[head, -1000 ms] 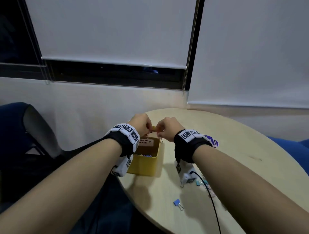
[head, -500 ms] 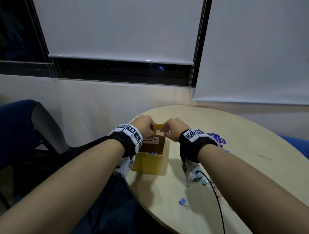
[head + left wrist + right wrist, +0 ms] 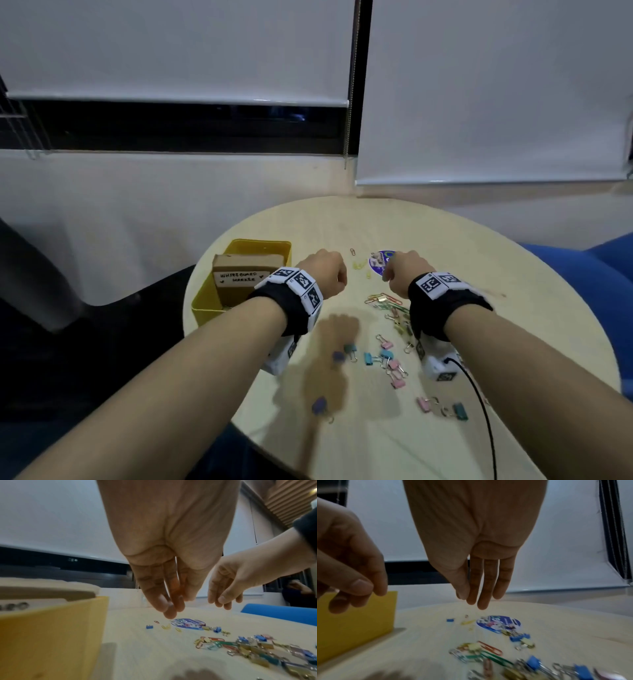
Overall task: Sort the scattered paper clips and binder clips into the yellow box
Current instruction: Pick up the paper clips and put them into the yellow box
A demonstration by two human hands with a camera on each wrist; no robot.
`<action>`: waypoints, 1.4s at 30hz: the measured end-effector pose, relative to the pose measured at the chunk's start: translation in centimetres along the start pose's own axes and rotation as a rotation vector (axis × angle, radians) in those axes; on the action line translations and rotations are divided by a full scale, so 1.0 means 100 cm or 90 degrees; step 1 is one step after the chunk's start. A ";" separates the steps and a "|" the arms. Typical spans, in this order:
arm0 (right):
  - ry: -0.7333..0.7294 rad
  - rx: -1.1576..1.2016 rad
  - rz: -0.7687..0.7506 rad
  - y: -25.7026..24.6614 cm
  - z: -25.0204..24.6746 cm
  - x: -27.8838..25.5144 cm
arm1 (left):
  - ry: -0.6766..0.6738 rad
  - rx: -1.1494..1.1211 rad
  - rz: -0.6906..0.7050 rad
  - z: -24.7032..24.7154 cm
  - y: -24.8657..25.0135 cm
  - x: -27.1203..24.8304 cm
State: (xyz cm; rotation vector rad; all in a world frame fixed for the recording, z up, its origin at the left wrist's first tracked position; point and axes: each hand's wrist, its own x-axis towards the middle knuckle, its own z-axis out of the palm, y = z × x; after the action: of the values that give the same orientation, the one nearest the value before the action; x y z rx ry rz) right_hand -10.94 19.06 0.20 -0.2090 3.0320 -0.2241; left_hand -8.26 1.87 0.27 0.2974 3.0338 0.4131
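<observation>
Both hands have moved off the yellow box (image 3: 205, 305) since the earlier frames and are now hovering above the round table (image 3: 445, 240). At centre left of the head view, the box is sitting at the table's edge, holding a cardboard insert (image 3: 245, 270). Just right of it, the left hand (image 3: 323, 274) is hanging with fingers (image 3: 160, 601) relaxed, holding nothing. Paper clips (image 3: 382, 301) and binder clips (image 3: 385, 359) are lying scattered at centre. Further right, the right hand (image 3: 404, 270) is hanging above a round sticker (image 3: 378, 262), fingers (image 3: 481, 599) straight, empty.
</observation>
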 end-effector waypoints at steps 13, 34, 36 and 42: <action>-0.118 -0.029 -0.063 0.044 0.056 0.054 | -0.144 0.067 0.026 0.071 0.030 0.077; -0.141 -0.051 -0.018 0.034 0.060 0.046 | -0.090 -0.008 -0.058 0.091 0.025 0.072; -0.124 -0.039 -0.003 0.035 0.063 0.047 | -0.098 -0.018 -0.068 0.091 0.024 0.071; -0.143 -0.008 -0.030 0.040 0.058 0.042 | -0.124 -0.018 -0.046 0.091 0.020 0.067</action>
State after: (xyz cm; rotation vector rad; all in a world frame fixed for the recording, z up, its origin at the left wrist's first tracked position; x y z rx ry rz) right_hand -14.97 21.52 -6.50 -0.2869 2.8091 -0.1730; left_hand -13.68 7.42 -8.22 0.2127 2.8369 0.3965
